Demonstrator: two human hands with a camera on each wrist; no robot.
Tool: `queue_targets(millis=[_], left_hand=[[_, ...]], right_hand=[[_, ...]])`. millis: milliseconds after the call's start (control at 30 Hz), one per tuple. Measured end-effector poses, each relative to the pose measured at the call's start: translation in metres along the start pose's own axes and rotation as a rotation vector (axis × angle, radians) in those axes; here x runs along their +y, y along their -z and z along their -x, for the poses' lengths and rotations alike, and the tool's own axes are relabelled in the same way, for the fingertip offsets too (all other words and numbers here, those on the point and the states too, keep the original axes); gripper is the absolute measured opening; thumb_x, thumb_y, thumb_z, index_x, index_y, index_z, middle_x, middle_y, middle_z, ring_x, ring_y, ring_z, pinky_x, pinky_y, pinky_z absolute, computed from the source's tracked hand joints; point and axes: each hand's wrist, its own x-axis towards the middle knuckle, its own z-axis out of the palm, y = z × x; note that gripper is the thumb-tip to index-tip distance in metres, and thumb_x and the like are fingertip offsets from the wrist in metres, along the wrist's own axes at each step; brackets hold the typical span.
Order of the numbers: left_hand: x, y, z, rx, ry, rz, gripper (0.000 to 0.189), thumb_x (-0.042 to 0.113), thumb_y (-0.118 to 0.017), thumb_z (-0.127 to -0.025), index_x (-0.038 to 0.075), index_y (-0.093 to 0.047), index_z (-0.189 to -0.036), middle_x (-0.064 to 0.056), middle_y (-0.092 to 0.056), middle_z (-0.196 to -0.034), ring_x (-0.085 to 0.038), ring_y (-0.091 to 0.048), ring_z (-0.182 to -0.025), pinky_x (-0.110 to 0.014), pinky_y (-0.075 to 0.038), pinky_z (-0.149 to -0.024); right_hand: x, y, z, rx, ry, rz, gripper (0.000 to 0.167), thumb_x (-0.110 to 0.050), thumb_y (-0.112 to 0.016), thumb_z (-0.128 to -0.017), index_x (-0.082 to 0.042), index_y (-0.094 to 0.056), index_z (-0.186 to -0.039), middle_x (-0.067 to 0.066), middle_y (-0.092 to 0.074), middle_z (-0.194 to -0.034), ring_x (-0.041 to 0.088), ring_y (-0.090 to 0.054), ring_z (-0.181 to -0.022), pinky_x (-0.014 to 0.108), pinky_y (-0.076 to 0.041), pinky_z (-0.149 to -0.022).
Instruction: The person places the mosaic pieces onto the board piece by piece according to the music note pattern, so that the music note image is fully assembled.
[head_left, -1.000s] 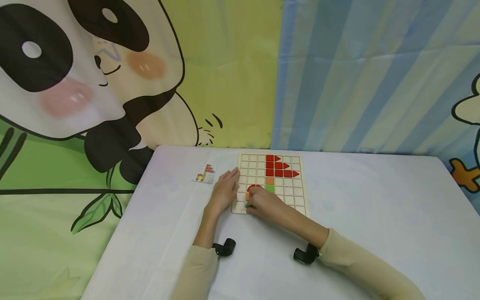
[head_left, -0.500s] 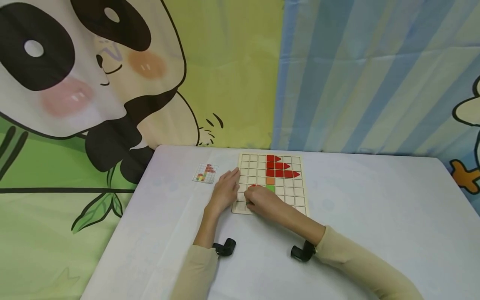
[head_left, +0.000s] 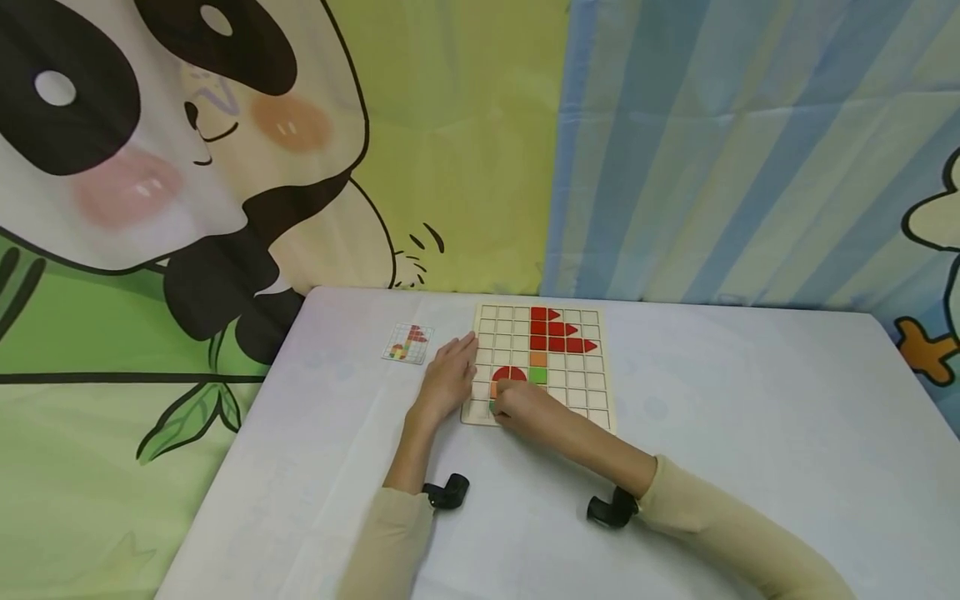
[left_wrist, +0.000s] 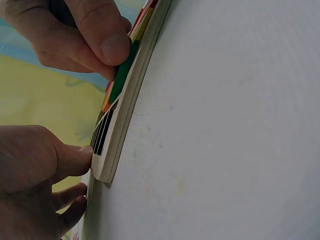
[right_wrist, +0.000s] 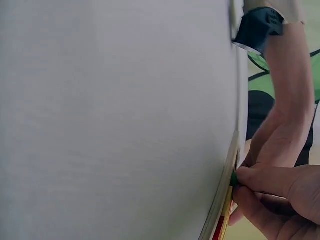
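Observation:
A wooden grid board lies on the table with coloured pieces in its squares. My left hand rests along the board's left edge, its thumb touching the rim in the left wrist view. Near the board's front left, my right hand pinches a small green piece between thumb and finger, right at the board's surface. Just behind that hand are a rounded red shape and part of an orange piece. Some squares are hidden under the right hand.
A small printed pattern card lies left of the board. Rows of red pieces with pointed ends fill squares at the back, with an orange square and a green square below them. A cartoon backdrop stands behind the white table.
My right hand dips over the red rounded shape half a second ago, then shifts slightly back, showing more of it now. The left hand keeps its place at the board's edge.

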Motion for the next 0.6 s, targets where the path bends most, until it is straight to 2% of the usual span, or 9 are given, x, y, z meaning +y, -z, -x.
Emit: queue_targets(millis=[67, 233, 400, 500, 600], left_hand=[[-0.001, 0.001, 0.000, 0.005, -0.004, 0.001, 0.052, 0.007, -0.053, -0.105, 0.004, -0.044, -0.156, -0.006, -0.036, -0.168, -0.034, -0.028, -0.157, -0.056, -0.024, -0.127], [-0.002, 0.001, 0.000, 0.008, -0.012, 0.016, 0.052, 0.006, -0.053, -0.105, 0.003, -0.044, -0.156, -0.006, -0.037, -0.168, -0.034, -0.028, -0.157, -0.057, -0.024, -0.127], [-0.002, 0.003, 0.001, 0.019, -0.001, 0.022, 0.052, 0.006, -0.055, -0.104, 0.004, -0.045, -0.155, -0.006, -0.037, -0.167, -0.033, -0.028, -0.157, -0.058, -0.024, -0.127], [-0.002, 0.002, 0.001, 0.008, 0.011, 0.024, 0.053, 0.007, -0.054, -0.105, 0.005, -0.044, -0.156, -0.005, -0.036, -0.168, -0.032, -0.026, -0.158, -0.057, -0.023, -0.128], [-0.002, 0.003, 0.000, 0.002, 0.011, 0.020, 0.053, 0.007, -0.054, -0.105, 0.005, -0.043, -0.157, -0.005, -0.036, -0.168, -0.032, -0.026, -0.158, -0.057, -0.023, -0.128]], right_hand=[[0.000, -0.002, -0.002, 0.013, -0.003, 0.012, 0.019, 0.009, -0.072, -0.087, -0.002, -0.074, -0.071, 0.001, -0.052, -0.071, 0.008, -0.038, -0.066, 0.015, -0.033, -0.056], [-0.001, -0.002, -0.007, 0.044, -0.014, 0.071, 0.017, 0.008, -0.072, -0.088, -0.002, -0.077, -0.074, 0.004, -0.062, -0.075, 0.012, -0.046, -0.067, 0.019, -0.042, -0.058], [-0.004, -0.001, -0.007, 0.007, -0.011, 0.270, 0.009, 0.001, -0.077, -0.088, -0.005, -0.081, -0.082, 0.008, -0.070, -0.087, 0.019, -0.055, -0.077, 0.026, -0.052, -0.071], [-0.009, 0.005, 0.004, 0.006, 0.014, 0.368, 0.004, -0.002, -0.082, -0.084, -0.006, -0.082, -0.087, 0.008, -0.070, -0.090, 0.020, -0.056, -0.080, 0.024, -0.054, -0.073], [-0.016, 0.017, 0.023, 0.083, 0.033, 0.319, 0.008, -0.005, -0.085, -0.082, -0.006, -0.082, -0.089, 0.005, -0.067, -0.088, 0.017, -0.056, -0.080, 0.020, -0.053, -0.071]])
